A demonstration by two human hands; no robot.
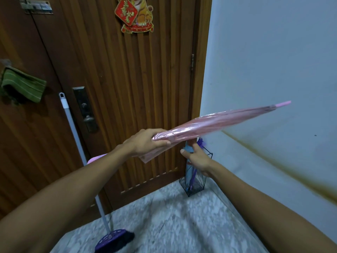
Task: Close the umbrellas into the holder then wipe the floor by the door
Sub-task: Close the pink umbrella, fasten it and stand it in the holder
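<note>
Your left hand [145, 143] is wrapped tight around the folded canopy of the pink umbrella [218, 123], fingers curled over the loose end of the plastic. The umbrella is closed and lies nearly level, its tip pointing off toward 2 o'clock across the white wall [273, 61]. Its pink handle [95, 158] pokes out behind your left forearm, around 8 o'clock from the hand.

Your right hand [197, 157] sits just below the pink umbrella, at about 4 o'clock from the left one. It grips the top of a blue umbrella [188, 172] that stands upright in the holder [194, 187], thumb stuck out to the left. A purple umbrella [200, 143] stands in there beside the blue one, touching it as far as I can tell.

The holder is a black wire thing on the floor [173, 216], in the corner where the door [136, 88] meets the wall, roughly 5 o'clock from dead centre.

Other stuff: a broom [76, 134] leans against the door at 8 o'clock, purple head down on the speckled floor. A green cloth [23, 84] hangs at 9 o'clock, and a red tiger decoration [135, 14] is stuck on the door at 12. The picture is a bit motion-blurred along the wall on the right.
</note>
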